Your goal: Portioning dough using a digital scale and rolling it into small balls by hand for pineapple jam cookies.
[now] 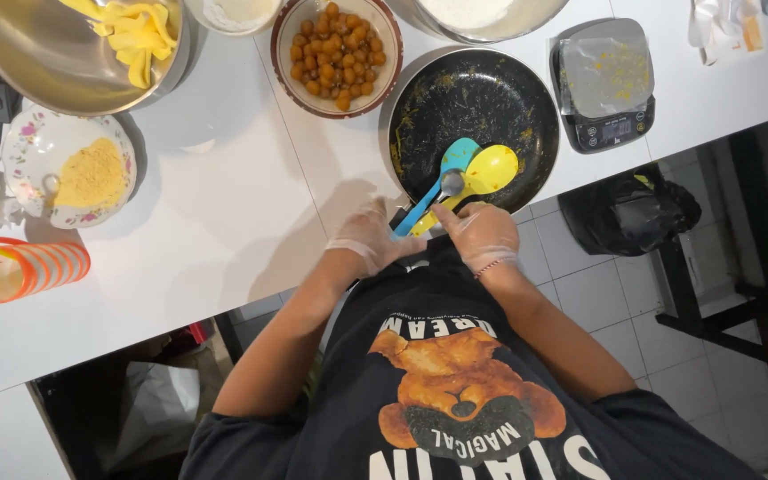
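Observation:
A black frying pan (pixel 482 98) smeared with yellow crumbs sits at the table's near edge. In it lie a blue plastic spoon (pixel 455 158), a yellow plastic spoon (pixel 492 167) and a small metal spoon (pixel 451 185). My left hand (pixel 371 236), in a clear glove, rests by the pan's handle and the blue spoon's handle end. My right hand (pixel 484 233), also gloved, pinches the spoon handles at the pan's rim.
A bowl of brown fried balls (pixel 337 53) stands behind the pan. A kitchen scale (pixel 604 84) is to the right. A flowered plate of yellow powder (pixel 68 169), an orange cup (pixel 24 269) and a metal bowl with yellow strips (pixel 64 44) stand left.

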